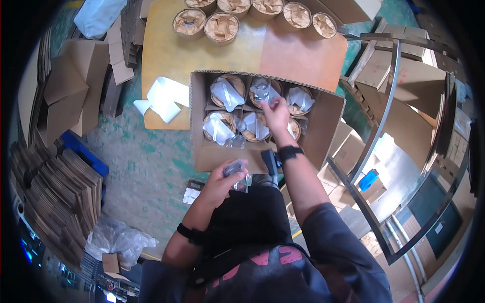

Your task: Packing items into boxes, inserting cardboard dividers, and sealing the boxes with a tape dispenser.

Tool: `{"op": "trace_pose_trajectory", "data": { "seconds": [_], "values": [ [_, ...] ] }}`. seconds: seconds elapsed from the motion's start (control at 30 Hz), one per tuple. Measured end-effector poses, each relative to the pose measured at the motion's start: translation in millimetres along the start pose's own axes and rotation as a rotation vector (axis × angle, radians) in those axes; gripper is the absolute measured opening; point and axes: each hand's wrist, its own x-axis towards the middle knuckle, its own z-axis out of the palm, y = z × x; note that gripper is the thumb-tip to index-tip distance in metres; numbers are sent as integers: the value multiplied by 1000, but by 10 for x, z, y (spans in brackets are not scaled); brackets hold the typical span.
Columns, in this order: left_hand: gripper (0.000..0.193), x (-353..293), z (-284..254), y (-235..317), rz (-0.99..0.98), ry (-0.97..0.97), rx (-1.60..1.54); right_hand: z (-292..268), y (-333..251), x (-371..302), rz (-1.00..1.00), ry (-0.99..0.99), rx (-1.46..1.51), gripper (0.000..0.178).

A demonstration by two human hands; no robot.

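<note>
An open cardboard box (pixel 208 157) holds several round tubs lined with crumpled brown paper. Translucent white packets (pixel 227 94) lie on top of the tubs. Inside the box, over the back middle tub, my right hand (pixel 277 117) has its fingers pinched on a clear plastic packet (pixel 261 90). Nearer to me, in front of the box, my left hand (pixel 225 183) is closed around a few small clear plastic packets (pixel 235 167). What these packets contain is too small to tell. More clear packets (pixel 236 141) rest by the front tubs.
Several paper-lined tubs (pixel 222 28) stand along the far side of the yellow table (pixel 212 55). White paper (pixel 165 98) lies left of the box. Stacked flat cardboard (pixel 65 194) fills the left. A metal frame (pixel 376 136) and cartons (pixel 399 76) stand to the right.
</note>
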Motion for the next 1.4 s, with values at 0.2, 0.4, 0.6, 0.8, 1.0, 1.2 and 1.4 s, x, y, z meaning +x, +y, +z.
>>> {"op": "trace_pose_trajectory", "data": {
  "seconds": [0.2,0.4,0.6,0.8,1.0,1.2,1.4],
  "values": [
    [33,-164,-10,-62,-63,101,9,-102,-84,228,231,-4,73,29],
    [32,-291,-212,-47,11,71,-58,-959,591,-171,317,-635,-5,17],
    [29,-291,-225,-49,9,95,-66,-841,579,-261,21,-282,-650,35],
    [28,-374,-279,-114,-9,98,-46,137,-150,-616,-363,-798,-491,43],
    [26,-355,-250,-66,-12,126,-70,382,-148,-468,-291,-811,-671,34],
    [27,-387,-410,-52,-23,117,-90,132,-131,-462,-204,-985,-595,16],
    [26,-337,-454,-15,-27,106,-51,-172,-143,-432,-27,-524,-630,31]
  ]
}}
